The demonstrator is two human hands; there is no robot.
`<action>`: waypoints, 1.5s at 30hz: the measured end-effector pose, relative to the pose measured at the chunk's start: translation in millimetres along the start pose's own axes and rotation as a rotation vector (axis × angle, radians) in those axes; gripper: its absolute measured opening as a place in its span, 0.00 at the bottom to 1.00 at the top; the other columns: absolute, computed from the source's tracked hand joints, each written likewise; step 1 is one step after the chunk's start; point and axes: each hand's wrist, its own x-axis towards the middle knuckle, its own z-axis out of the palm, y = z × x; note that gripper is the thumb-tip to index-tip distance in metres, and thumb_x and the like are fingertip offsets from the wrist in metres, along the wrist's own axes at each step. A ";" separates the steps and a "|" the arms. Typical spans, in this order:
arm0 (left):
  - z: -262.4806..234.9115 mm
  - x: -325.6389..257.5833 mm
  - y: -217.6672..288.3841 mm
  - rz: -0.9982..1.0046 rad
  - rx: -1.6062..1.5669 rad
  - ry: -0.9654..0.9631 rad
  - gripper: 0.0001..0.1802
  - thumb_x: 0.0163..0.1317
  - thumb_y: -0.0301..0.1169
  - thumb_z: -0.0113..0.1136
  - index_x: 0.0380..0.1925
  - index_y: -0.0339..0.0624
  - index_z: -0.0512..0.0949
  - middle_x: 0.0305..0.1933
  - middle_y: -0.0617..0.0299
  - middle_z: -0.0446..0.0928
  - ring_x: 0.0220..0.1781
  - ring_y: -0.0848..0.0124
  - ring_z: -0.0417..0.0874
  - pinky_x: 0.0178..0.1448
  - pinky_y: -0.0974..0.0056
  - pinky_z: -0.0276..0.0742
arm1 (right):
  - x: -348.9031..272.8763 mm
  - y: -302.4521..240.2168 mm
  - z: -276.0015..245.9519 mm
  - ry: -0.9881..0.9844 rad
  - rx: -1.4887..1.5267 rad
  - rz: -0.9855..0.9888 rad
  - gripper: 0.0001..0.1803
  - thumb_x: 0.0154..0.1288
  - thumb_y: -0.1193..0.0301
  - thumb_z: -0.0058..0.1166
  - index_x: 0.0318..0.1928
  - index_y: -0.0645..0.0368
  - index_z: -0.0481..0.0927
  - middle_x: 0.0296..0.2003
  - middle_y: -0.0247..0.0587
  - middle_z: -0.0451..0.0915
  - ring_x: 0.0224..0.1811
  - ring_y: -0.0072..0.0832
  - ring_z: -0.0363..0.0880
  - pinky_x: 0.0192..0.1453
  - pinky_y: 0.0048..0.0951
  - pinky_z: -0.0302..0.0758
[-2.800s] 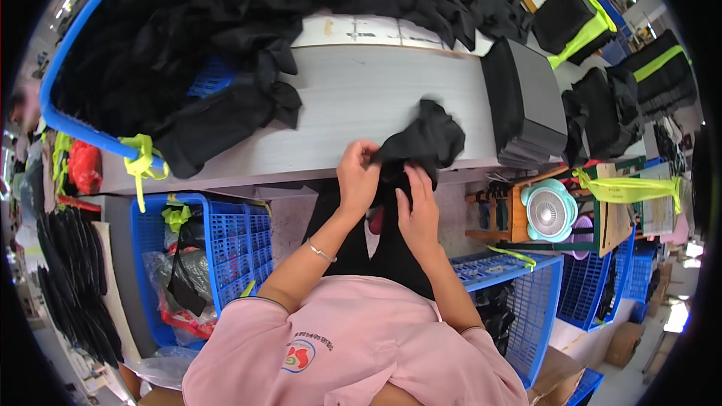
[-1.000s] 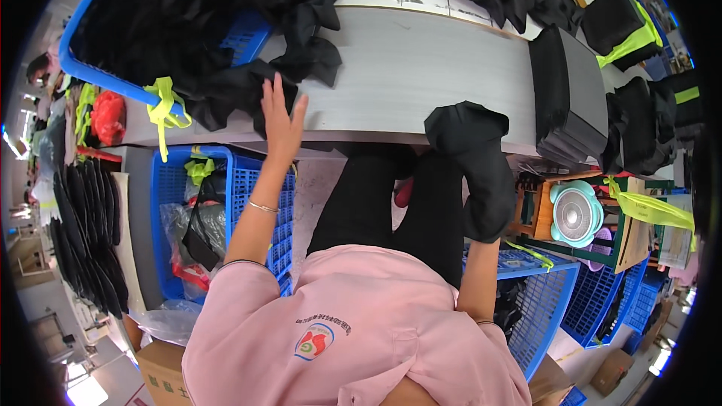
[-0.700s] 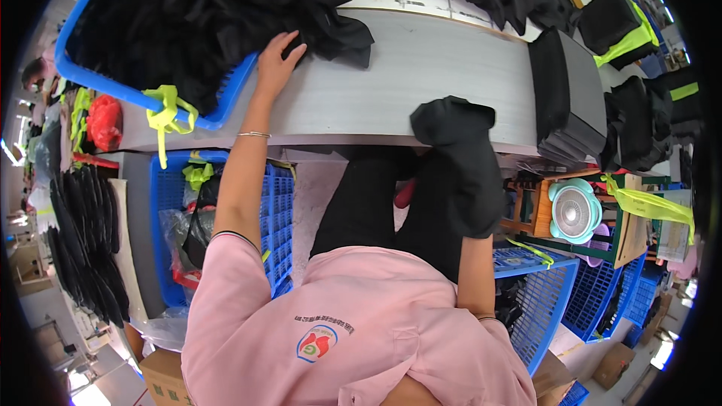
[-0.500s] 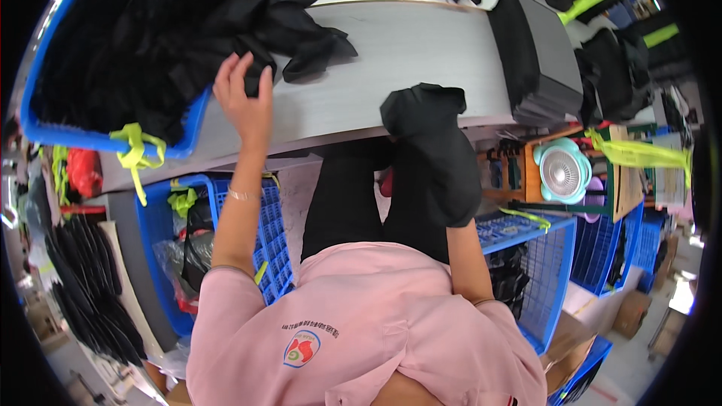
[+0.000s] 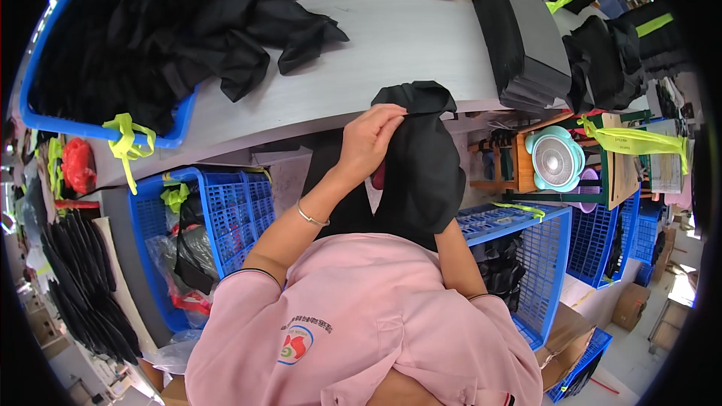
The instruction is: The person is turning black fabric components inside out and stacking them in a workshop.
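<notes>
A black fabric piece (image 5: 427, 158), shaped like a pouch or sleeve, covers my right hand and wrist. Only my right forearm (image 5: 460, 259) shows below it, so the fingers are hidden. My left hand (image 5: 370, 141) pinches the left side of this fabric near its top, thumb and fingertips together. The piece is held upright over my lap, its top just in front of the table edge. To the left, a heap of black fabric (image 5: 226, 30) spills from a blue crate (image 5: 90, 134) onto the grey tabletop (image 5: 391, 41).
A stack of black padded panels (image 5: 526, 45) stands at the table's right. A turquoise fan (image 5: 556, 159) sits on a wooden stool beyond it. Blue crates flank me, one at left (image 5: 244, 210) with plastic bags, one at right (image 5: 541, 278). Yellow-green straps (image 5: 129, 143) hang from the blue crate.
My left hand has moved from the fabric heap to the black fabric piece on my right hand and now pinches it. The right arm has stayed in nearly the same place.
</notes>
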 end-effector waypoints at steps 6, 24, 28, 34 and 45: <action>-6.8 -4.3 13.9 -0.394 -0.845 0.052 0.09 0.71 0.26 0.58 0.46 0.33 0.79 0.37 0.70 0.79 0.40 0.86 0.74 0.48 0.75 0.72 | -10.1 -7.1 -28.3 0.070 -0.417 -0.013 0.27 0.75 0.67 0.49 0.69 0.64 0.67 0.66 0.50 0.71 0.68 0.38 0.70 0.71 0.33 0.65; 20.8 -29.8 71.5 0.246 -0.054 0.032 0.32 0.49 0.34 0.77 0.55 0.41 0.77 0.64 0.49 0.71 0.66 0.52 0.71 0.69 0.52 0.66 | 47.6 -47.7 -40.9 0.250 -0.322 -0.280 0.12 0.51 0.76 0.59 0.38 0.64 0.78 0.38 0.46 0.78 0.41 0.43 0.77 0.47 0.34 0.74; 36.9 -40.1 66.8 0.374 0.064 -0.043 0.26 0.47 0.29 0.76 0.48 0.41 0.80 0.61 0.52 0.74 0.63 0.50 0.74 0.64 0.52 0.72 | 62.4 -11.3 -46.9 0.237 0.037 -0.195 0.10 0.52 0.73 0.57 0.36 0.65 0.77 0.34 0.43 0.77 0.37 0.38 0.74 0.43 0.31 0.73; 28.8 -27.2 43.6 -0.277 -0.554 -0.253 0.04 0.72 0.23 0.55 0.42 0.35 0.78 0.38 0.70 0.78 0.41 0.85 0.75 0.47 0.76 0.72 | 61.4 3.6 -32.0 0.284 -0.457 -0.118 0.12 0.57 0.75 0.56 0.43 0.63 0.79 0.40 0.41 0.79 0.43 0.35 0.78 0.48 0.30 0.74; -3.8 73.6 -38.8 -0.328 -0.288 0.303 0.08 0.64 0.28 0.66 0.33 0.32 0.83 0.29 0.70 0.81 0.31 0.85 0.75 0.36 0.75 0.71 | -23.2 -46.1 17.1 -0.231 0.835 0.371 0.36 0.65 0.80 0.56 0.71 0.59 0.56 0.69 0.44 0.65 0.76 0.41 0.61 0.77 0.38 0.60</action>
